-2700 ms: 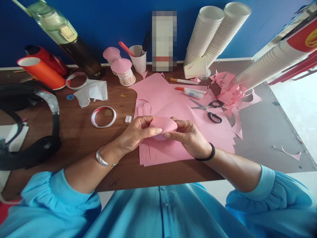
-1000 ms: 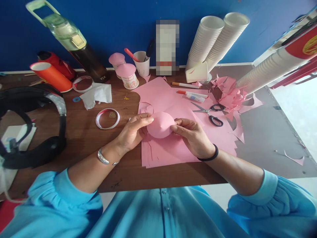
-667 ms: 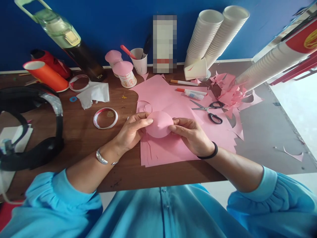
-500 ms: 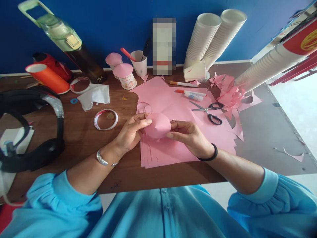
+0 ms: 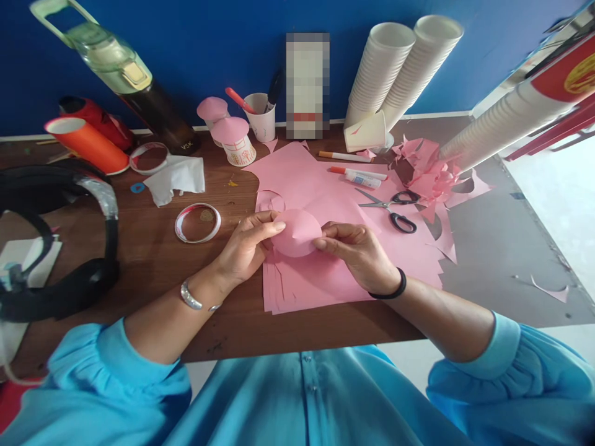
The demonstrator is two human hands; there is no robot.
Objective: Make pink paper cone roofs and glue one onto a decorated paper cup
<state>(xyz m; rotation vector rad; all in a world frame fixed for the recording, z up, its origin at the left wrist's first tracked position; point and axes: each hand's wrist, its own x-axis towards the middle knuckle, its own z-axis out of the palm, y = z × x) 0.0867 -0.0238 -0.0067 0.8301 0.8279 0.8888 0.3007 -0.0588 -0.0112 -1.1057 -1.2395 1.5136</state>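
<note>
A round pink paper piece (image 5: 297, 234), shaped into a shallow cone, is held between both hands. My left hand (image 5: 251, 244) pinches its left edge, thumb on top. On its right edge, my right hand (image 5: 356, 251) pinches the paper between thumb and fingers. Beneath the hands lies a stack of pink paper sheets (image 5: 320, 288). Scissors (image 5: 390, 204) with black handles rest on the pink paper to the right, beside a glue tube (image 5: 362, 179). Two small cups with pink cone tops stand behind, the nearer cup (image 5: 240, 152) bearing drawings.
Tape rolls (image 5: 198, 240) and a white cloth (image 5: 176, 176) lie left, near headphones (image 5: 109, 204) and a tall bottle (image 5: 160, 114). Stacked paper cups (image 5: 379, 74) stand at the back, with crumpled pink scraps (image 5: 430, 173) on the right. A pen cup (image 5: 261, 124) is behind.
My right thumb and fingers have closed nearer together on the cone's right edge and shifted slightly upward. The cone looks a little flatter and rounder. My left hand keeps its hold.
</note>
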